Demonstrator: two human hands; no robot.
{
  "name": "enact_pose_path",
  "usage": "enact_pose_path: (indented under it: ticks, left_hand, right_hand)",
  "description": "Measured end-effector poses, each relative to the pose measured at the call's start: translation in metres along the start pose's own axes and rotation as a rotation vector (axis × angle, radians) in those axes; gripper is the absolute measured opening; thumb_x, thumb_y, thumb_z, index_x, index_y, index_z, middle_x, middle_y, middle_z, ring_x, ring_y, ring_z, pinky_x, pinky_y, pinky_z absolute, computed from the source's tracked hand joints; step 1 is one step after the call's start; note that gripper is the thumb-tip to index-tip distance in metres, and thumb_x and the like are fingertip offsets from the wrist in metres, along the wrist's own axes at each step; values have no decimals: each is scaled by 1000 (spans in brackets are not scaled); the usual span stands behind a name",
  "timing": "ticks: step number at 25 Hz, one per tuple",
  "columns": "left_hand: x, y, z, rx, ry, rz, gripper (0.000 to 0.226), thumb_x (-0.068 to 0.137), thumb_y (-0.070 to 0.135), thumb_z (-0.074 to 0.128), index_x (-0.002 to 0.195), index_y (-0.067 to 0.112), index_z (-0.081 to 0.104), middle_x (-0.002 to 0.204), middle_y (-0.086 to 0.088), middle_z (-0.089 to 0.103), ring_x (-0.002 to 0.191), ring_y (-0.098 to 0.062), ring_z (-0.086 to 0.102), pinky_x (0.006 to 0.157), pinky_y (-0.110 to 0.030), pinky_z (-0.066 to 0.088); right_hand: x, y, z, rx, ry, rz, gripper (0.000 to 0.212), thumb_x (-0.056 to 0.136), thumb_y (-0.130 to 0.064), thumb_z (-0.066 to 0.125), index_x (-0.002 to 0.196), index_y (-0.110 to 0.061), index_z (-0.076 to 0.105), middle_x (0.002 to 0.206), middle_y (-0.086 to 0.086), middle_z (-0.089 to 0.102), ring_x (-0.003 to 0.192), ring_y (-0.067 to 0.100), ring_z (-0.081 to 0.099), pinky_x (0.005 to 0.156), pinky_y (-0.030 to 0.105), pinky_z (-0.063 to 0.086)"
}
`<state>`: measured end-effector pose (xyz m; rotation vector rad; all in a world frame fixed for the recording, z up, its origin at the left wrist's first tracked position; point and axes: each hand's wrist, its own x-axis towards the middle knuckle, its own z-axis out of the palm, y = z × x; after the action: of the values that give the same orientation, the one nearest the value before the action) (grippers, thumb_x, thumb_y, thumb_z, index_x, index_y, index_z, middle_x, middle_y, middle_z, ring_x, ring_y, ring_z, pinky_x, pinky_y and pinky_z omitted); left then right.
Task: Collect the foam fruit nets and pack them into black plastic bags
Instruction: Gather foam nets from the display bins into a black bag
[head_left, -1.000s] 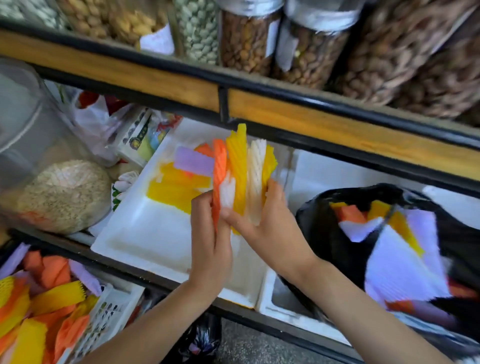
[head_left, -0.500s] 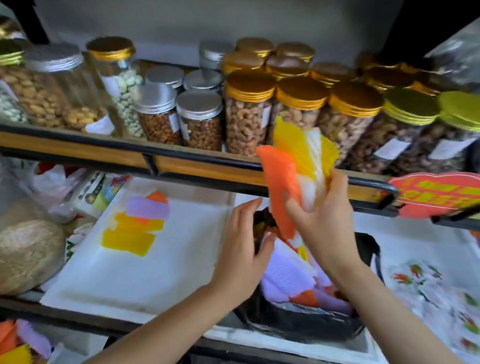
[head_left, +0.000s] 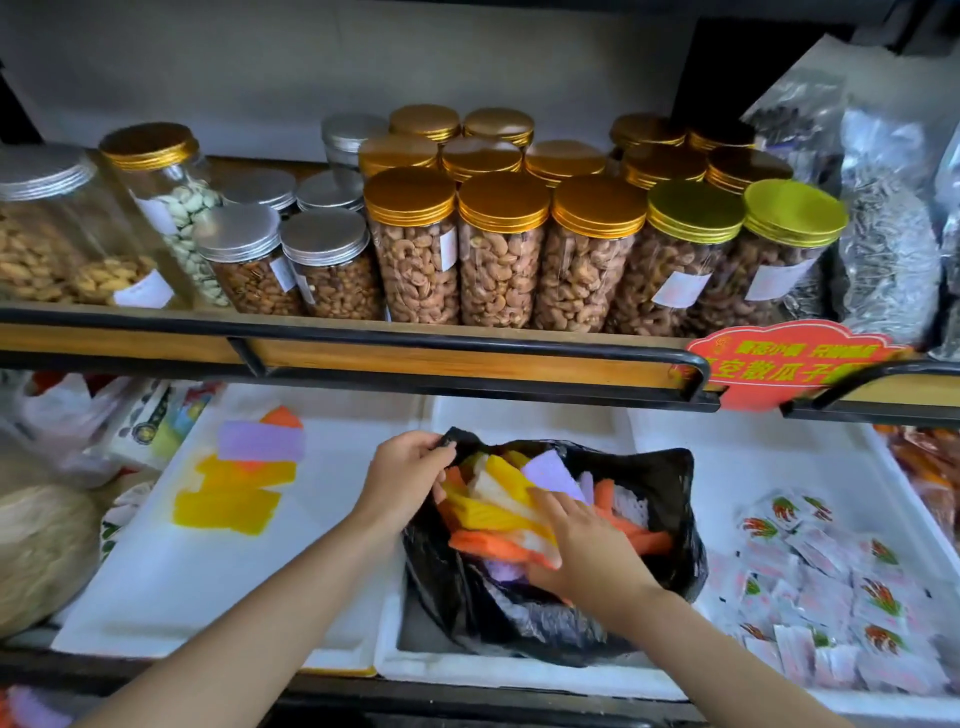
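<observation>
Rim: left hand (head_left: 410, 470) pinches crinkled black plastic bag (head_left: 670, 499), mouth wide.
Nets: orange, yellow, white foam fruit nets (head_left: 493, 499) under right hand (head_left: 587, 556), fingers flat.

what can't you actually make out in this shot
All in the head view:
- How full the black bag is: the top foam nets and the right hand cover what lies below.
- Whether the right hand grips or only presses the nets: its palm faces down.
- The jar labels: too small and blurred to read.
- The loose nets at bottom left: cut off by the frame edge.
</observation>
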<state>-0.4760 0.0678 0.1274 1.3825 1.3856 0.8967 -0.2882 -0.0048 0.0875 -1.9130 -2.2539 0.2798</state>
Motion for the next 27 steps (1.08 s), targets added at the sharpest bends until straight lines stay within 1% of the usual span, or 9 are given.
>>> enact_pose_path:
  ticks: [2, 7, 9, 13, 16, 20, 23, 25, 27]
  left_hand:
    - [-2, 5, 0, 19, -37, -15, 24, 92, 13, 57, 71, 2, 61, 48, -2, 49, 39, -9, 47, 47, -11, 38]
    - [3, 12, 3, -71, 68, 24, 9, 94, 16, 55, 97, 11, 62, 66, 0, 56, 50, -14, 53, 60, -22, 44]
    - [7, 12, 3, -94, 104, 20, 7, 95, 16, 54, 98, 13, 60, 70, 0, 57, 53, -13, 54, 62, -23, 45]
    - [12, 9, -3, -122, 167, 7, 9, 95, 17, 53, 89, 17, 60, 72, 0, 58, 55, -11, 55, 63, -23, 47]
    - [12, 4, -5, -65, 120, 48, 8, 94, 17, 55, 92, 15, 62, 71, 1, 57, 51, -5, 55, 57, -15, 46]
    - [11, -5, -11, -14, 75, 84, 9, 93, 14, 56, 95, 11, 64, 68, 3, 58, 52, -5, 55, 57, -14, 45]
    - [13, -10, -18, -2, 47, 99, 11, 92, 12, 56, 86, 17, 63, 67, 2, 58, 50, -4, 55, 59, -15, 45]
    - [14, -13, -22, 6, 4, 111, 16, 92, 11, 56, 81, 22, 61, 66, 2, 57, 50, -4, 55, 60, -16, 45]
    - [17, -19, -26, 9, -49, 131, 19, 92, 9, 56, 79, 22, 60, 65, 2, 56, 51, -6, 55, 60, -18, 45]
  right_hand:
    - [14, 10, -4, -39, -99, 103, 68, 88, -47, 53, 145, -26, 24, 141, -2, 42, 131, 24, 38, 101, 34, 34]
    - [50, 23, -20, -183, 148, 295, 64, 86, -39, 61, 135, -14, 27, 131, 4, 48, 122, 24, 44, 98, 32, 36]
    - [58, 14, -20, -81, 116, 184, 67, 86, -40, 62, 138, -14, 27, 134, 4, 46, 124, 23, 42, 100, 30, 32]
    - [52, -10, -9, 25, -209, -77, 68, 89, -40, 59, 145, -23, 25, 147, -1, 37, 133, 16, 36, 103, 35, 20]
    - [68, -7, -4, -105, -185, -49, 61, 94, -39, 52, 147, -29, 25, 150, -4, 29, 136, 15, 28, 104, 36, 21]
    - [97, 3, 18, -232, 28, 130, 58, 95, -40, 49, 145, -20, 27, 136, 2, 45, 127, 21, 39, 97, 31, 35]
    - [105, 4, 34, -147, -101, 99, 47, 98, -23, 45, 143, -23, 31, 132, -2, 53, 121, 20, 47, 87, 32, 41]
    - [107, 5, 38, -127, -249, 29, 55, 99, -9, 38, 149, -26, 20, 142, -1, 44, 126, 20, 44, 94, 34, 38]
    - [107, 4, 38, -178, -245, 24, 57, 99, -9, 35, 150, -23, 15, 150, 1, 31, 133, 21, 35, 101, 32, 32]
